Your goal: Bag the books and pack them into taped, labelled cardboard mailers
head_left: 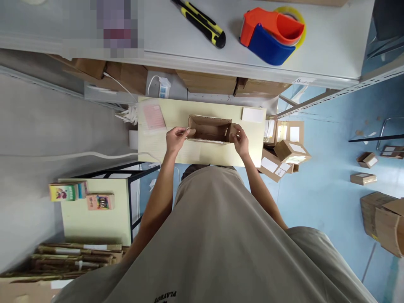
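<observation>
An open cardboard box lies on the pale yellow table, its inside facing up and looking bare. My left hand pinches a flap at the box's left end. At the opposite end, the fingers of my right hand are closed on the right flap. A pink sheet lies left of the box, and a white stack of paper or labels is to its right.
Above the table, a grey shelf carries a box cutter and a tape dispenser. Taped cartons pile up on the floor at right. Books rest on a lower-left table. A white cable crosses at left.
</observation>
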A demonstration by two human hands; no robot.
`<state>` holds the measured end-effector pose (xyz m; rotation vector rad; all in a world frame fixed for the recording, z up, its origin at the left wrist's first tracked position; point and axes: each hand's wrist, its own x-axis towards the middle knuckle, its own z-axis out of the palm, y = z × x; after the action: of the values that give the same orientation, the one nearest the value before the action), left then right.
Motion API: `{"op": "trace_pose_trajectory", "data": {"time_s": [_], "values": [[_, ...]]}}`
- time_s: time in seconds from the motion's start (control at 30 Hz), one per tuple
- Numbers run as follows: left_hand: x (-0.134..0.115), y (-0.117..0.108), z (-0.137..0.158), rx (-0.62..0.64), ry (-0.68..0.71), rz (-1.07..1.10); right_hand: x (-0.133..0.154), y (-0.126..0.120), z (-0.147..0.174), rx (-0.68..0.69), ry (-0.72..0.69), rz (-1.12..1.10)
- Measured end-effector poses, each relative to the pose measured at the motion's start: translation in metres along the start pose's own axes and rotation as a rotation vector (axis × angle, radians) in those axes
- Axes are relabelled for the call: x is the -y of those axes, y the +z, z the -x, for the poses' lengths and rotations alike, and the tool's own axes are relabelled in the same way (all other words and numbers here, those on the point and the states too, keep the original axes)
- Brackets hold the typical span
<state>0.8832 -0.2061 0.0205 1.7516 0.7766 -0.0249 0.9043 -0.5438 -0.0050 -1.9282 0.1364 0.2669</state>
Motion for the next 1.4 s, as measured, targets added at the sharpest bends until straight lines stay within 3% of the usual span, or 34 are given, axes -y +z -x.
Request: {"op": "trace_pose_trajectory", "data": {"time_s": [0.2,0.47,0.6,0.77,0.93,1.03,1.17,1.27,1.4], "values": [[0.022,0.003,-0.001,-0.192,-0.148,0.180,-0.008,-0.001,0.004,0.035,-0.012,-0.040],[0.043,0.023,-0.004,-0.233,-0.314,0.253,-0.016,0.001,-0.002,0.094,0.031,-0.087],[0.048,0.027,-0.007,-0.159,-0.297,0.267,-0.013,0.001,0.000,0.094,0.043,-0.077],[0.049,0.015,-0.006,-0.029,-0.241,0.240,0.011,-0.004,0.013,-0.013,-0.026,0.042],[0.056,-0.025,-0.027,-0.029,-0.127,0.172,0.072,0.000,0.023,-0.224,-0.213,0.348],[0.069,-0.062,-0.053,-0.108,-0.076,0.050,0.117,0.035,0.019,-0.186,-0.291,0.430],[0.094,-0.111,-0.089,-0.195,-0.051,-0.049,0.152,0.130,0.004,0.023,-0.363,0.447],[0.111,-0.134,-0.111,-0.182,-0.054,-0.087,0.151,0.219,-0.018,0.215,-0.305,0.462],[0.126,-0.142,-0.134,-0.102,-0.106,-0.141,0.126,0.319,-0.057,0.410,-0.038,0.505]]}}
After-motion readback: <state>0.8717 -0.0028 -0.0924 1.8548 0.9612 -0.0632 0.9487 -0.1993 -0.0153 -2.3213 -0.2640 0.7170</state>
